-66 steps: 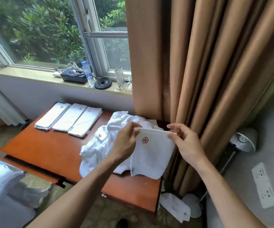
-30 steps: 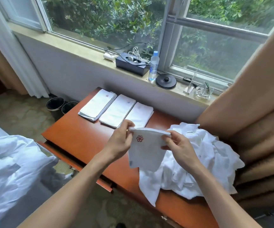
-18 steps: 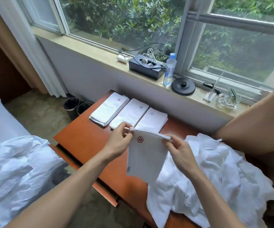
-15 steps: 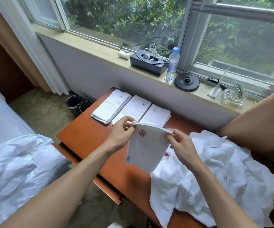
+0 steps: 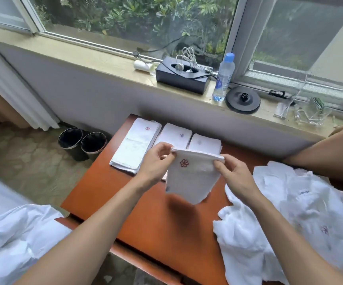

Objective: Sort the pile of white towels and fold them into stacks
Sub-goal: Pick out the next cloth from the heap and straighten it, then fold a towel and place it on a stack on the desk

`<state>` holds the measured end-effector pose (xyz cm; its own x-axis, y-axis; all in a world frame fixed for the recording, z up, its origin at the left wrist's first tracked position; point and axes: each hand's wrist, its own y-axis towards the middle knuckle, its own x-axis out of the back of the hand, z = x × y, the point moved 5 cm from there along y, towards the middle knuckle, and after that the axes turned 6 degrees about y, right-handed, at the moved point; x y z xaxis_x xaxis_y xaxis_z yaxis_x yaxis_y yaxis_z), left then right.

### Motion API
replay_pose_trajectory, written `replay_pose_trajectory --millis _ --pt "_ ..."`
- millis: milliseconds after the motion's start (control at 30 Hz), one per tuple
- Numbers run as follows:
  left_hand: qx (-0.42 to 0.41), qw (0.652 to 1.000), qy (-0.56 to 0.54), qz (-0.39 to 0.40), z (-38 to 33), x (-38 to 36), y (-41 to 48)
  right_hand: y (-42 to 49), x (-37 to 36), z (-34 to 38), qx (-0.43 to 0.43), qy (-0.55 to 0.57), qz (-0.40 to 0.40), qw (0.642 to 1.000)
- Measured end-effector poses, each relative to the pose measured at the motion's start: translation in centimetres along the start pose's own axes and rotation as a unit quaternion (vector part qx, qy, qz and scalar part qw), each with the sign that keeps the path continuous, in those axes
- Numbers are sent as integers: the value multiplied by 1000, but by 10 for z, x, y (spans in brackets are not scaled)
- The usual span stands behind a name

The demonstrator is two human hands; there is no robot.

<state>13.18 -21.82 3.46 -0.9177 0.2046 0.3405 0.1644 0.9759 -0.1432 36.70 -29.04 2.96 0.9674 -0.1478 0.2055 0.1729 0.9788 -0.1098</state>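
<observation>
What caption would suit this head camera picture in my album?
Left hand and right hand pinch a flower-marked towel over the table, three folded stacks behind, unsorted pile beside.

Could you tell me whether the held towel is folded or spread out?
Folded: the towel hangs doubled, its layered top edge pinched by left hand and right hand.

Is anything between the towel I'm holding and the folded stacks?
Nothing visible. The left hand and right hand pinch the towel just in front of the three stacks; the loose pile lies off to the right.
</observation>
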Motion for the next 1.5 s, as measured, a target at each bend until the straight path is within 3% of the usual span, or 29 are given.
replay_pose_trajectory --millis 267,467,1000,1500 --pt "7 997 -46 58 28 78 63 34 -92 12 -45 64 -35 996" --pt "15 996 -65 62 41 99 104 65 -112 15 -63 52 -54 995" --pt "46 998 -36 30 85 71 191 152 -124 -45 -60 52 -72 994" --pt "53 994 -31 85 128 30 321 247 -130 -104 -105 115 -186 970"
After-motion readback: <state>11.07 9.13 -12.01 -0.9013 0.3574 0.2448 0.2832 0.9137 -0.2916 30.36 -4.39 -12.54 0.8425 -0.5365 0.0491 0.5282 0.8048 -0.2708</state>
